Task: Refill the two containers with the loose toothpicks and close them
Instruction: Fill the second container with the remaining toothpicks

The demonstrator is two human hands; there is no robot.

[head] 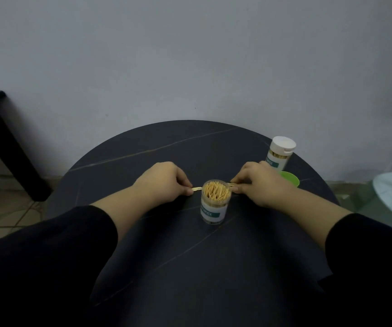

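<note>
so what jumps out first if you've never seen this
The brim-full open container stands mid-table between the left hand and right hand, which each pinch loose toothpicks low on the dark round table. A white-capped container and a green lid sit far right.

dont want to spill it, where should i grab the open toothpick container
Round its labelled side wall, mid height, coming level from the side. The open container stands upright, uncapped, packed to the rim with toothpicks, so a grasp from above would hit the tips. The right hand pinches loose toothpicks beside it.
</note>
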